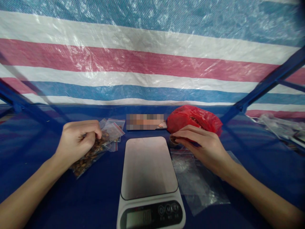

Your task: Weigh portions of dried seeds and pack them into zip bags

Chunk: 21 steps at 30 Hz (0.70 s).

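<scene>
My left hand (pixel 78 138) is closed in a pinch at a clear zip bag (pixel 87 160) filled with brown, chip-like dried pieces. More small zip bags (pixel 114 127) with red-lined tops lie overlapped just beyond its fingers. My right hand (pixel 202 143) has its fingertips bent together on a small round container (pixel 174 142) with something brown at its top; the fingers partly hide it. Between the hands stands a digital kitchen scale (pixel 150 168) with a bare plate. Its display seems to read zero.
Behind my right hand sits a red plastic bag (pixel 193 116) with brown pieces inside. Flat clear bags (pixel 197 184) lie right of the scale. A phone (pixel 162 125), partly pixelated, is behind it. Blue metal bars (pixel 259 82) flank the blue surface, before a striped tarp (pixel 143 60).
</scene>
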Each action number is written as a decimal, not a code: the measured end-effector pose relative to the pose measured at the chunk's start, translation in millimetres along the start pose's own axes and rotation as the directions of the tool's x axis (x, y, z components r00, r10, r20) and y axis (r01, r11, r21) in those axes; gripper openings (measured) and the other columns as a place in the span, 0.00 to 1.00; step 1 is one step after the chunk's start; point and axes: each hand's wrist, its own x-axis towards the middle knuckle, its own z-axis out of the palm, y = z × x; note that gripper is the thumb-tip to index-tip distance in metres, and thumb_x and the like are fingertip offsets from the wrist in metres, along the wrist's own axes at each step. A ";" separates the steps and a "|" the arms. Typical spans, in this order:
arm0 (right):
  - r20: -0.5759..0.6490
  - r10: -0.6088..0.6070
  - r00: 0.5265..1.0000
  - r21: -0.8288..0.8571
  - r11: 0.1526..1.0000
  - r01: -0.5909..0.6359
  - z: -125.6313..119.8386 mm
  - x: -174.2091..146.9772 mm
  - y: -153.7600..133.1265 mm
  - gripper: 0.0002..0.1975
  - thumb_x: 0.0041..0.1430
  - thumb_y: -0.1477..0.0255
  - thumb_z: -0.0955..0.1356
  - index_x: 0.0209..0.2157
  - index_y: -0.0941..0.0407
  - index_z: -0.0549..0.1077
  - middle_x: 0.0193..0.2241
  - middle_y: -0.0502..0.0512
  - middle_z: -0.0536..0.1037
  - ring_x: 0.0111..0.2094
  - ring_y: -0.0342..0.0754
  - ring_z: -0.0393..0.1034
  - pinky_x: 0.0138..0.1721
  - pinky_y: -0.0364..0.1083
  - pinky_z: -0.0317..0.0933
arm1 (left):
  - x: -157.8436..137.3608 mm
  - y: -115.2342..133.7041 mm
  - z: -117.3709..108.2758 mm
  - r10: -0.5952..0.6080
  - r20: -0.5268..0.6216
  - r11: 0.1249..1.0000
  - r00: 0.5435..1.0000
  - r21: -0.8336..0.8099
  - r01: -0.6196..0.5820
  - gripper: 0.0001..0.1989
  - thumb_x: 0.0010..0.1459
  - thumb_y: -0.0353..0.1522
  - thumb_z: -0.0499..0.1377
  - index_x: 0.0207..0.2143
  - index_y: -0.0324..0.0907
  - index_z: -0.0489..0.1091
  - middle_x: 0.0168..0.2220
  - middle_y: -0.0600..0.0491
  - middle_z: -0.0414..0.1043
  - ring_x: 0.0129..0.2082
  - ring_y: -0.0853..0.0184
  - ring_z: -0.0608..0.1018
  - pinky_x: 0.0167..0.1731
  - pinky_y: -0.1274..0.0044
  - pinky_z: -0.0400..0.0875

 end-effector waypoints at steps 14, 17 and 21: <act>-0.090 -0.016 0.996 -0.049 0.999 0.011 -8.6 0.0 -0.9 0.12 0.71 0.80 0.67 0.43 0.52 0.82 0.39 0.53 0.87 0.39 0.49 0.84 0.43 0.45 0.77 | 0.0 -2.5 0.3 0.031 -0.019 0.999 0.999 0.010 -0.030 0.17 0.53 0.21 0.49 0.19 0.43 0.70 0.21 0.59 0.75 0.21 0.74 0.78 0.26 0.81 0.67; -0.241 0.067 0.968 -0.145 0.984 -0.105 -22.0 -0.3 13.0 0.11 0.69 0.79 0.68 0.42 0.52 0.82 0.40 0.54 0.87 0.42 0.53 0.84 0.48 0.49 0.76 | 0.6 -0.8 0.7 0.037 -0.023 0.999 0.999 0.014 -0.036 0.17 0.53 0.21 0.49 0.19 0.43 0.70 0.21 0.60 0.74 0.21 0.75 0.78 0.26 0.82 0.67; -0.211 0.228 0.951 -0.293 0.913 -0.284 -34.7 -5.0 49.2 0.11 0.67 0.78 0.68 0.42 0.53 0.83 0.44 0.56 0.87 0.42 0.58 0.84 0.47 0.54 0.75 | 2.5 4.9 3.2 0.029 -0.012 1.000 1.000 -0.005 -0.029 0.17 0.53 0.21 0.49 0.18 0.42 0.70 0.19 0.60 0.72 0.19 0.76 0.76 0.25 0.83 0.66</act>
